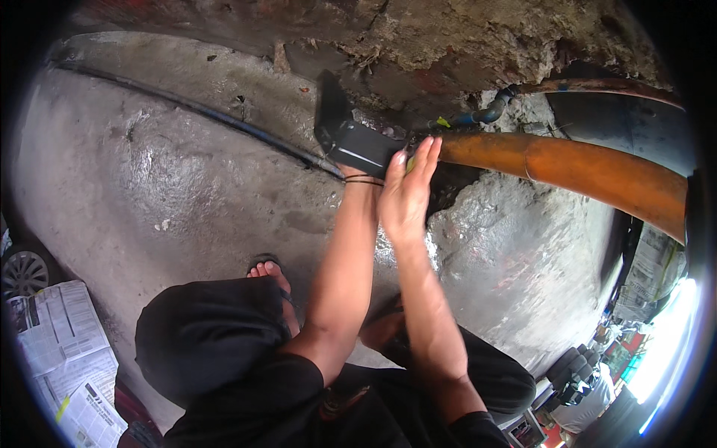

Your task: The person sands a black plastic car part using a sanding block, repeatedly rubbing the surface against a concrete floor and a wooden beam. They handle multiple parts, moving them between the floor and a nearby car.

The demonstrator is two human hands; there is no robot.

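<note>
Under and all around your hands spreads the grey, stained concrete floor, wet and shiny in patches, with a crumbling, dirt-caked wall edge rising just beyond your fingertips. From your right hand an orange pipe runs away to your right, thick and curved, its near end lying right behind your fingers. A thin black hose crosses the floor from far on your left and ends close beside your left hand. Below your forearms your knees in black trousers fill the lower view, and your foot in a sandal shows just left of your left forearm. Sheets of newspaper lie on the floor well off to your lower left. The black angled part, a bent panel with one flap standing up and one flat face toward you, sits straight ahead against the wall edge; your left hand is at its lower edge, mostly hidden behind it, so you cannot tell whether those fingers are curled on it or not. Your right hand is open, fingers straight and together, palm turned to the left, touching the part's right end where it meets the pipe. A dark band circles your left wrist.
</note>
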